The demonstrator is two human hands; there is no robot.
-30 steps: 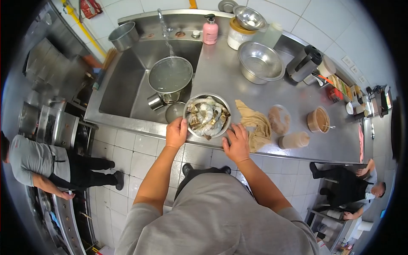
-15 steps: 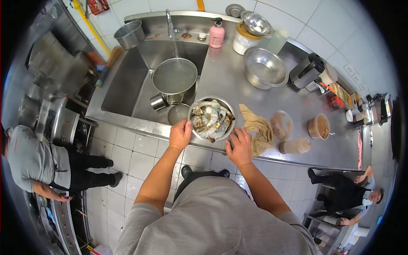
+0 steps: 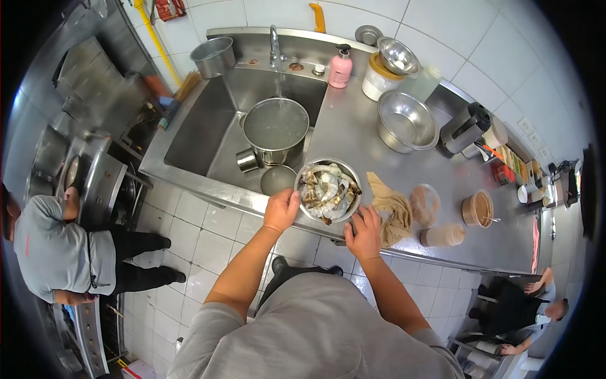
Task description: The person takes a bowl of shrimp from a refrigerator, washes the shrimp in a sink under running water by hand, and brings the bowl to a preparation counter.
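A round metal bowl (image 3: 305, 214) heaped with raw shrimp (image 3: 329, 189) stands at the counter's front edge, right of the sink. My left hand (image 3: 282, 208) holds the bowl's left rim, thumb toward the shrimp. On the other side, my right hand (image 3: 364, 232) rests at the counter edge near the bowl's lower right, fingers apart and nothing in it. A crumpled tan cloth (image 3: 394, 218) lies just right of that hand. In the sink (image 3: 201, 136), water runs from the faucet (image 3: 274, 54) into a full metal pot (image 3: 276, 124).
Right of the cloth are a plastic lid (image 3: 425, 205), a squeeze bottle (image 3: 443, 235) and a tub of brown sauce (image 3: 478, 209). Behind stand an empty metal basin (image 3: 408, 121), a pink pump bottle (image 3: 340, 68) and a kettle (image 3: 464, 129). One person (image 3: 66, 246) stands left, another (image 3: 521, 306) right.
The whole view has shifted, so the counter and bowl appear lower and farther right. Both hands stay beside the bowl. The person at left has raised one arm toward the stove.
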